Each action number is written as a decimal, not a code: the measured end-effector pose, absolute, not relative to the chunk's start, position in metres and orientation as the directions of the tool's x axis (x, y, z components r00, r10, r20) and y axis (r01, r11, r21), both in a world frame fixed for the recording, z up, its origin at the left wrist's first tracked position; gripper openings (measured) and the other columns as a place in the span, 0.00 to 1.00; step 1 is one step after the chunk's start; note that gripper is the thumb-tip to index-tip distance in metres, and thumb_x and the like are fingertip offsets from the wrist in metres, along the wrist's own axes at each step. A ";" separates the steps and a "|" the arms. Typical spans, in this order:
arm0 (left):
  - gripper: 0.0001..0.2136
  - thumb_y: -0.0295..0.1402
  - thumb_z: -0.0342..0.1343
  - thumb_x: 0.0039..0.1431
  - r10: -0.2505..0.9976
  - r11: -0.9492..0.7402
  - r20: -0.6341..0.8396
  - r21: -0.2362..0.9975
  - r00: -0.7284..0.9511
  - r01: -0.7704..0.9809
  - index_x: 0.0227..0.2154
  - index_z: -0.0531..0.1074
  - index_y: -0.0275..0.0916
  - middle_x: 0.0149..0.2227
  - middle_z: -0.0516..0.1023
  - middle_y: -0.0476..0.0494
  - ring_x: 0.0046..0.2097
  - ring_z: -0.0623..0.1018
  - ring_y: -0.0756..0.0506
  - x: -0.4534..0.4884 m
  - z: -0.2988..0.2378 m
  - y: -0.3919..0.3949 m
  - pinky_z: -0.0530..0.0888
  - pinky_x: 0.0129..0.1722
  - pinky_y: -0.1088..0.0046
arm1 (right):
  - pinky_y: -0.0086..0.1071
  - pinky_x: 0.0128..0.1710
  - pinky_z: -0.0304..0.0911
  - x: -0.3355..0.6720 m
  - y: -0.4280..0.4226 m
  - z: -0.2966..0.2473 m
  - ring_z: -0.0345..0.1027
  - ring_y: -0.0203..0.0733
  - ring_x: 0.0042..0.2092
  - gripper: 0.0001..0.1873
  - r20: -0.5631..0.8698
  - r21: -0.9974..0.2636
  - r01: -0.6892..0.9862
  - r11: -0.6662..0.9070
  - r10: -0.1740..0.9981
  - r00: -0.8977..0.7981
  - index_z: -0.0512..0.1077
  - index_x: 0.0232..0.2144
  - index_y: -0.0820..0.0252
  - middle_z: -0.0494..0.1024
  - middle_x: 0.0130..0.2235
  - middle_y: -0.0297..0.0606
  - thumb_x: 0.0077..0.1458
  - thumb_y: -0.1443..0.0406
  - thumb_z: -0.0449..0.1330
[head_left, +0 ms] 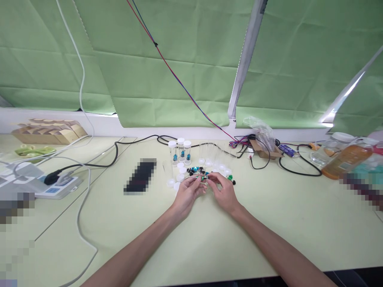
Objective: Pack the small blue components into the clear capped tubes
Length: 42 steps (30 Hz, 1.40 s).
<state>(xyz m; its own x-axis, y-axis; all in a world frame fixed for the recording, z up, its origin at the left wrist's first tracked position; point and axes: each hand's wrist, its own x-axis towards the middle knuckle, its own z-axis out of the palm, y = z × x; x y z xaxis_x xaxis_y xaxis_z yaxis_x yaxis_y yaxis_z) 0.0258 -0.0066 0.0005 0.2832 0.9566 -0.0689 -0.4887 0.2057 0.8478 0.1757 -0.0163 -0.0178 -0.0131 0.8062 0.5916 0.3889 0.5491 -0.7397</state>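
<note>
My left hand (189, 192) and my right hand (223, 190) meet over the pale green table (269, 215), fingers pinched together on a small green part (204, 179) held between them. Just beyond the fingertips lies a scatter of small black, blue and green parts (196, 170) and white caps (180, 175). Behind them stand three capped clear vials (180, 150) with blue parts inside, and to their right several open clear vials (214, 153).
A pixelated dark object (140, 175) lies left of my hands. A power strip (50, 183) with black and white cables sits at the far left. A small cardboard box with a plastic bag (263, 141), a jar (327, 149) and an orange bottle (347, 159) stand at the right.
</note>
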 end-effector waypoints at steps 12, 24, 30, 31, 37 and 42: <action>0.17 0.38 0.67 0.50 0.944 0.211 -0.051 0.855 0.327 -0.474 0.40 0.76 0.34 0.27 0.73 0.47 0.27 0.71 0.52 0.025 -0.002 -0.008 0.71 0.29 0.76 | 0.34 0.38 0.71 0.177 -0.018 -0.016 0.73 0.41 0.34 0.09 0.503 -0.832 0.280 0.479 0.864 0.016 0.72 0.39 0.58 0.77 0.32 0.37 0.62 0.60 0.55; 0.16 0.35 0.68 0.47 0.954 0.169 -0.031 0.878 0.299 -0.448 0.39 0.75 0.35 0.24 0.73 0.50 0.26 0.72 0.53 0.026 -0.002 -0.010 0.71 0.31 0.75 | 0.33 0.34 0.69 0.176 -0.018 -0.016 0.70 0.40 0.30 0.10 0.477 -0.854 0.242 0.461 0.879 0.008 0.71 0.38 0.58 0.75 0.29 0.35 0.61 0.59 0.56; 0.16 0.35 0.69 0.45 0.967 0.139 -0.028 0.891 0.254 -0.431 0.38 0.76 0.36 0.28 0.76 0.48 0.27 0.73 0.52 0.028 0.000 -0.012 0.72 0.31 0.74 | 0.33 0.35 0.69 0.176 -0.018 -0.017 0.71 0.41 0.31 0.10 0.439 -0.885 0.176 0.432 0.899 0.000 0.71 0.38 0.58 0.76 0.30 0.36 0.60 0.58 0.57; 0.16 0.35 0.69 0.45 0.967 0.134 -0.024 0.892 0.252 -0.431 0.38 0.76 0.36 0.29 0.76 0.48 0.27 0.73 0.52 0.028 0.000 -0.012 0.72 0.31 0.74 | 0.33 0.35 0.69 0.176 -0.018 -0.017 0.71 0.40 0.31 0.10 0.433 -0.890 0.162 0.427 0.902 0.000 0.71 0.38 0.58 0.76 0.30 0.36 0.60 0.58 0.57; 0.16 0.35 0.69 0.45 0.971 0.099 0.003 0.905 0.240 -0.414 0.38 0.75 0.36 0.29 0.76 0.48 0.27 0.73 0.52 0.028 -0.002 -0.012 0.72 0.33 0.73 | 0.33 0.33 0.69 0.176 -0.016 -0.019 0.71 0.40 0.30 0.11 0.398 -0.915 0.076 0.397 0.917 0.003 0.71 0.37 0.58 0.76 0.30 0.36 0.59 0.57 0.58; 0.14 0.35 0.68 0.47 0.968 0.067 0.035 0.918 0.249 -0.391 0.37 0.75 0.36 0.29 0.76 0.48 0.26 0.73 0.52 0.027 -0.006 -0.010 0.72 0.32 0.73 | 0.31 0.29 0.67 0.176 -0.015 -0.019 0.68 0.37 0.27 0.12 0.353 -0.936 0.006 0.353 0.936 -0.004 0.72 0.34 0.59 0.74 0.26 0.33 0.59 0.56 0.59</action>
<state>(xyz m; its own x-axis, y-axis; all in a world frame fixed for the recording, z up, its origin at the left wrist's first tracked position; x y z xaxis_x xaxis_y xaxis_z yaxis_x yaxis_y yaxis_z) 0.0274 -0.0104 -0.0057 0.2486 0.9679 0.0354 -0.3907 0.0668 0.9181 0.1755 -0.0152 -0.0188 -0.0042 0.9357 0.3527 0.0065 0.3527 -0.9357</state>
